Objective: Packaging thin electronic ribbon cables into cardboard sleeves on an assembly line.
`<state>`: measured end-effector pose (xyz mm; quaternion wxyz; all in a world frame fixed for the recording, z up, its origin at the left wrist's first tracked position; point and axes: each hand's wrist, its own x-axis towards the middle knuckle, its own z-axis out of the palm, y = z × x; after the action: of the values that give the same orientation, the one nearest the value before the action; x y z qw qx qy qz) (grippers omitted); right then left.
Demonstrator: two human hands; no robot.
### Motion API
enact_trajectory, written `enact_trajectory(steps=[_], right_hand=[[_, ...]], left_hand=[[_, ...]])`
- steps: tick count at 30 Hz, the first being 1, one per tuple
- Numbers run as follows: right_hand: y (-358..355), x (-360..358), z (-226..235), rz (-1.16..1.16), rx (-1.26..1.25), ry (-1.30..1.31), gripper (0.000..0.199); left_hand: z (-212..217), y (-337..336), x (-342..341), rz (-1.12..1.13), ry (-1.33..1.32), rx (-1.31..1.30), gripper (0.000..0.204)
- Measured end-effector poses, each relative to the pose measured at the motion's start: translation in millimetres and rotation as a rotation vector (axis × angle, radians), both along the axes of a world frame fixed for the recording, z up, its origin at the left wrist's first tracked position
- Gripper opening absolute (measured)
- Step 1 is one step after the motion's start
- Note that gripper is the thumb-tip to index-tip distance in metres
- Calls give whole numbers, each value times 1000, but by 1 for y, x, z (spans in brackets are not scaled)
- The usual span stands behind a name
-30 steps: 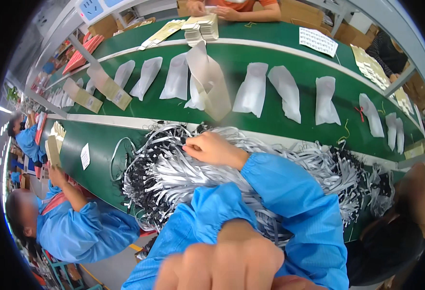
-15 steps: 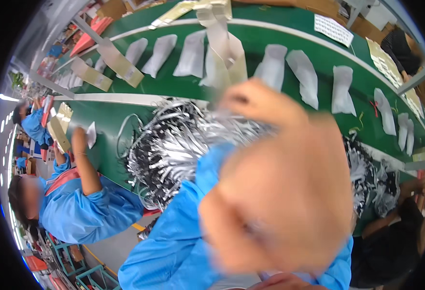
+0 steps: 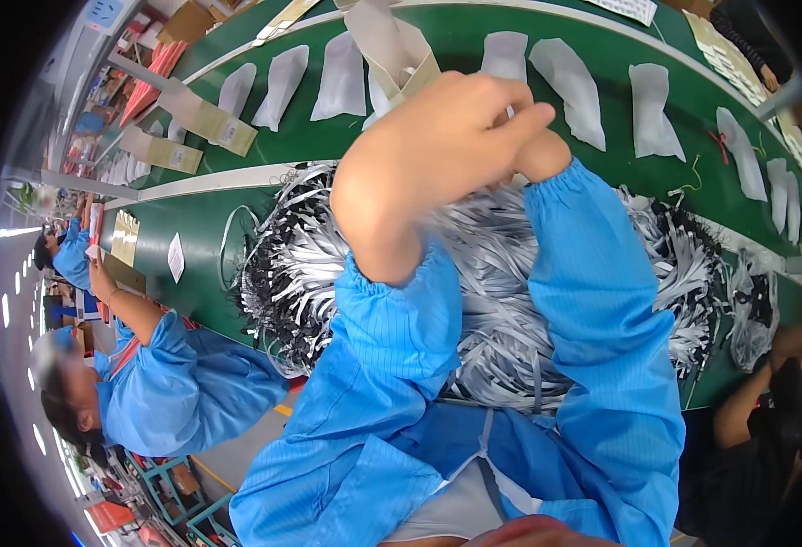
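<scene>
My left hand (image 3: pixel 428 141) is over the far edge of a heap of flat silver-grey straps (image 3: pixel 501 301) with dark ends. Its fingers bend inward, thumb side towards my right hand (image 3: pixel 545 157). Only the wrist and a little of that right hand show; its fingers are hidden behind the left. Whether anything is between the hands I cannot make out. Just beyond the left hand stands an open cream carton (image 3: pixel 399 56) with its flap up and something white inside. White pouches (image 3: pixel 570 91) lie in a row on the green belt (image 3: pixel 615 123) behind.
Two more cartons (image 3: pixel 210 123) stand at the far left of the belt. A pale rail (image 3: pixel 228 175) runs between belt and table. A co-worker in blue (image 3: pixel 182 383) sits to the left, holding a carton. Another person in black (image 3: pixel 738 438) is at the right, near a clear plastic bag (image 3: pixel 753 314).
A large blurred hand close to the camera has moved forward and away. Both hands are now together beyond the strap heap, and the view has shifted slightly.
</scene>
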<state>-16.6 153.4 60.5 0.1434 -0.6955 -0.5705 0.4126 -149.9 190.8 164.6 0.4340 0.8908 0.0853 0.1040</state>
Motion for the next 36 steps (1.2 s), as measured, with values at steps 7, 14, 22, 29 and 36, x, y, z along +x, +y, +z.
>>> enact_trajectory(steps=[7, 14, 22, 29, 36], right_hand=[[-17, 20, 34, 82, -41, -72, 43], [-48, 44, 67, 189, 199, -57, 24], [-87, 28, 112, 75, 624, -109, 19], [-101, 24, 120, 19, 972, 52, 17], [-118, 33, 125, 51, 1147, 544, 24]], left_hand=[[-7, 13, -4, 15, 13, 176, 33], [6, 8, -8, 10, 110, 136, 29], [-8, 11, -7, -22, -80, -4, 50], [-7, 13, 15, -409, -25, 12, 60], [-30, 4, 56, -832, -403, -182, 60]])
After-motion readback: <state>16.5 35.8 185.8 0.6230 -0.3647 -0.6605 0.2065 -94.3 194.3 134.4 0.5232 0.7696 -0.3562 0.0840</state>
